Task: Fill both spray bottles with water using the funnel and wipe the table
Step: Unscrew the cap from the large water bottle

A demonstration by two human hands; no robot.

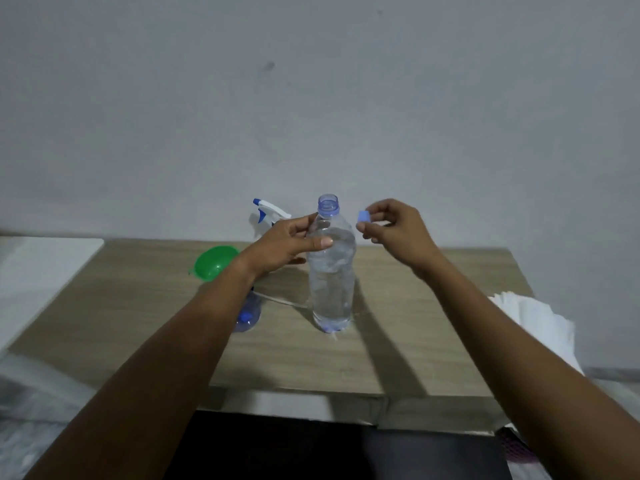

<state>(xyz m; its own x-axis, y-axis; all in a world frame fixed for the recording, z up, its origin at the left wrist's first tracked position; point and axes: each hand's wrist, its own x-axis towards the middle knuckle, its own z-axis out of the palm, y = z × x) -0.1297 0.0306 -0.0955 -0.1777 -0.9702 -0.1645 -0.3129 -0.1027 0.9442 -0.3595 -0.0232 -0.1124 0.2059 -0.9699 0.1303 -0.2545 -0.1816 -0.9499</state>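
Grey wall (311,81), white slab (41,268) left, pink mesh (516,448) right.

Uncapped clear water bottle (331,271) stands upright, green funnel (214,263) and spray bottle (268,210) behind-left.

One view only, worn on the person's head, facing forward and tipped down over the worktop (415,344) toward the grey wall (311,98) behind. It's a wide lens, and the wall fills the whole upper half. The left forearm (166,358) and right forearm (526,348) run in from the bottom corners. It's close in, with the water bottle (331,282) dead centre.
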